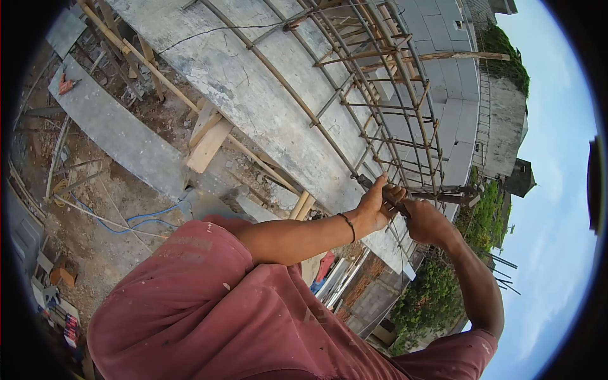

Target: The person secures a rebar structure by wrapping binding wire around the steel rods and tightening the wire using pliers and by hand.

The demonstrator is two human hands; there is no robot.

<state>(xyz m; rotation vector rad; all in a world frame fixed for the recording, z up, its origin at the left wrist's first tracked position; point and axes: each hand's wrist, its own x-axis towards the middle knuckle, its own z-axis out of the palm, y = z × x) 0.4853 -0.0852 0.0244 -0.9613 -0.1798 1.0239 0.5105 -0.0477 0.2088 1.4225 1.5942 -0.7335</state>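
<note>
My left hand (375, 209), with a dark band on its wrist, is closed around a dark, rod-like tool (364, 182). One end of that tool touches or overlaps the end of a long steel bar (304, 107); I cannot tell which. Close beside it, my right hand (425, 221) is closed in a fist on a brown handle. The handle appears to belong to a hammer (470, 197), whose metal head shows to the right. My fingers hide much of both tools. Beyond my hands is a tied rebar cage (386, 114).
A grey concrete slab (266, 126) runs diagonally under the bars. Bamboo poles (158, 73) and a timber block (209, 145) lie along its edge. Lower left are rubble, a blue hose (136, 218) and a curved grey panel (120, 123). Bushes (430, 304) and a block wall (437, 82) stand beyond.
</note>
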